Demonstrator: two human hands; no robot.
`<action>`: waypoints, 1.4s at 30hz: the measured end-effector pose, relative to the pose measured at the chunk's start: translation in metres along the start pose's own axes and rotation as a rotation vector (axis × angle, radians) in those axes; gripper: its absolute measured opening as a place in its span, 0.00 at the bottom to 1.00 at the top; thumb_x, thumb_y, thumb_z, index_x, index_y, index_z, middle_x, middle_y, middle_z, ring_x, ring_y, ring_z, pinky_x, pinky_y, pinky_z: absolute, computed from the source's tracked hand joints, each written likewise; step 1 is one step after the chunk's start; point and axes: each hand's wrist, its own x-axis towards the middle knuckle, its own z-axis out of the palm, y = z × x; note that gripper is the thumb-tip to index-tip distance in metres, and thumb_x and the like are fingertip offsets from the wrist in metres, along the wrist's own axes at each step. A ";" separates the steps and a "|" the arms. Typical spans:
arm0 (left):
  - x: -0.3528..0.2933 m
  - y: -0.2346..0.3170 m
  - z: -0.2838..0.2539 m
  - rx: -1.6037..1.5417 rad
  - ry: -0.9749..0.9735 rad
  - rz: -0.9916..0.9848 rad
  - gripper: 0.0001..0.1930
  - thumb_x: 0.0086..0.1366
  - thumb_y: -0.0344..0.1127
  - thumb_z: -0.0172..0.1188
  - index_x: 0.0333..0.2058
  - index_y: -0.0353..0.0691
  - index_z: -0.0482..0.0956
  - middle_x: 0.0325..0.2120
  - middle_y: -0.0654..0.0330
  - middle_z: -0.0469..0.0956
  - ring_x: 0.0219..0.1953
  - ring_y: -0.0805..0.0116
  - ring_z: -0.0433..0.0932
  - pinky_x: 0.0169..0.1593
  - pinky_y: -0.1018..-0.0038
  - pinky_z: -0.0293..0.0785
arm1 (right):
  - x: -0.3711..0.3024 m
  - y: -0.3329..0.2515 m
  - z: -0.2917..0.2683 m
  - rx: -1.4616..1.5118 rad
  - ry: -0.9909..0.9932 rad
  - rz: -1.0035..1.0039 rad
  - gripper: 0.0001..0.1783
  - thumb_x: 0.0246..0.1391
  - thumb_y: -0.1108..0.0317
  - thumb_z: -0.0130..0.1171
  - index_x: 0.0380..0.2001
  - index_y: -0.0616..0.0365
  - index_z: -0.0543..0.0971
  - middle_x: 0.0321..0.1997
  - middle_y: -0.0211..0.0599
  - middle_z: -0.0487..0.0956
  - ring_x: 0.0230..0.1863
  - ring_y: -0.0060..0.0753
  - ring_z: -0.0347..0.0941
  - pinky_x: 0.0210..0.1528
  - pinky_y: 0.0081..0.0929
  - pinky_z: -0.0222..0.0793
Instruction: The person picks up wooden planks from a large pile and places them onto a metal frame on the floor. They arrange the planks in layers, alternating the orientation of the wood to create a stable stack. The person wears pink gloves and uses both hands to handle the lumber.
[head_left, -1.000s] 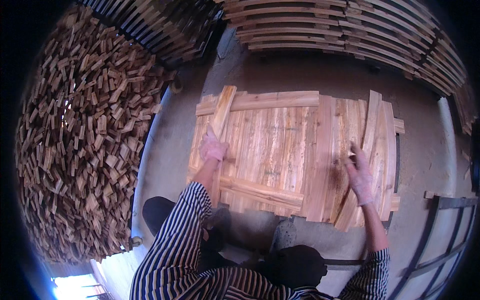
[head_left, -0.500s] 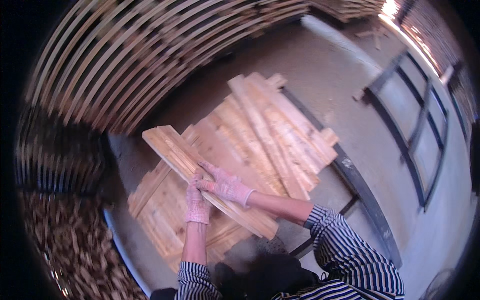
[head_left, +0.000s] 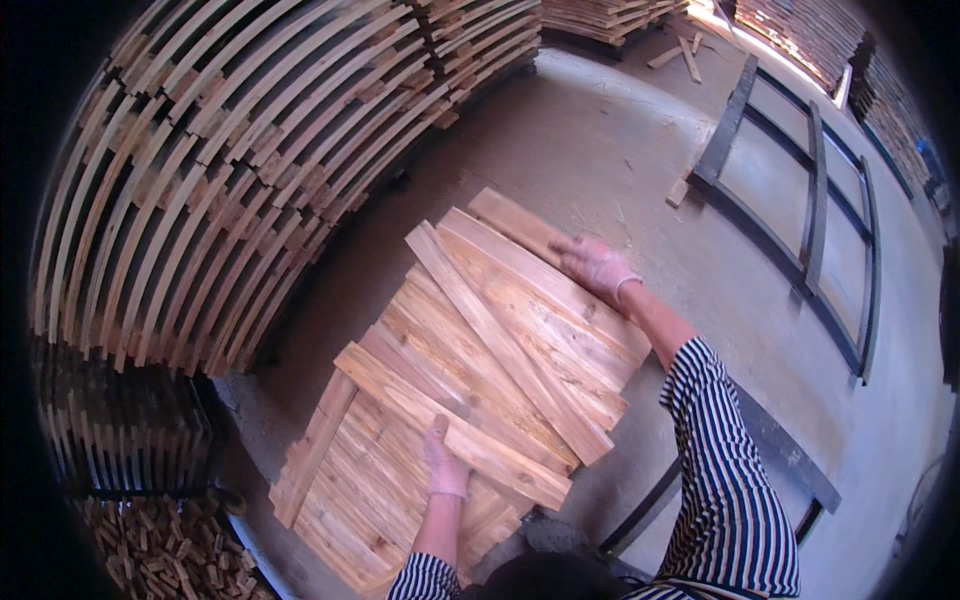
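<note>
My left hand (head_left: pixel 443 462), in a pinkish glove, is closed on the near edge of a wooden board (head_left: pixel 400 392) that lies slantwise over the pile of planks (head_left: pixel 375 480). Its thumb rests on top, while the fingers underneath are hidden. At the pile's far right edge, my right hand (head_left: pixel 597 268), gloved alike, is wrapped round another plank (head_left: pixel 515 225). Between the hands, a narrow board (head_left: pixel 500 335) crosses the rows of planks diagonally. A crosswise plank (head_left: pixel 315 450) lies at the pile's left side.
Tall stacks of spaced boards (head_left: pixel 230 180) rise at the left. A heap of small wood offcuts (head_left: pixel 165 550) sits at the lower left. Black metal frames (head_left: pixel 790 250) lie on the floor at the right, and a dark beam (head_left: pixel 785 445) runs beside the pile.
My right hand has left the board both hands held and moved far right onto another plank. My left hand has moved slightly right and down, with its board now lower across the pile.
</note>
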 end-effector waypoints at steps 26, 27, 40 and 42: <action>-0.075 0.137 -0.119 1.815 0.005 0.309 0.42 0.61 0.60 0.69 0.66 0.39 0.72 0.52 0.42 0.82 0.58 0.45 0.80 0.61 0.61 0.75 | -0.239 -0.083 0.006 1.381 0.114 0.210 0.33 0.66 0.58 0.64 0.67 0.60 0.66 0.54 0.40 0.78 0.50 0.37 0.79 0.52 0.39 0.82; -0.072 0.141 -0.126 1.885 -0.010 0.312 0.43 0.60 0.60 0.70 0.68 0.40 0.70 0.55 0.42 0.80 0.59 0.45 0.78 0.62 0.61 0.74 | -0.256 -0.060 -0.001 1.410 0.042 0.304 0.35 0.64 0.58 0.67 0.67 0.61 0.65 0.59 0.42 0.77 0.57 0.41 0.78 0.60 0.41 0.80; -0.228 0.030 -0.173 1.098 -0.503 -0.203 0.36 0.73 0.61 0.58 0.67 0.40 0.70 0.64 0.46 0.74 0.65 0.56 0.74 0.64 0.62 0.75 | -0.320 -0.007 0.165 1.585 -0.338 0.708 0.12 0.70 0.68 0.58 0.51 0.63 0.79 0.48 0.38 0.84 0.48 0.38 0.83 0.56 0.42 0.84; -0.256 0.002 -0.168 0.817 -0.425 -0.549 0.31 0.76 0.58 0.54 0.64 0.39 0.73 0.61 0.49 0.76 0.59 0.58 0.79 0.58 0.64 0.79 | -0.333 -0.030 0.164 1.405 -0.278 0.821 0.11 0.70 0.63 0.60 0.46 0.60 0.81 0.38 0.32 0.82 0.35 0.30 0.77 0.42 0.32 0.79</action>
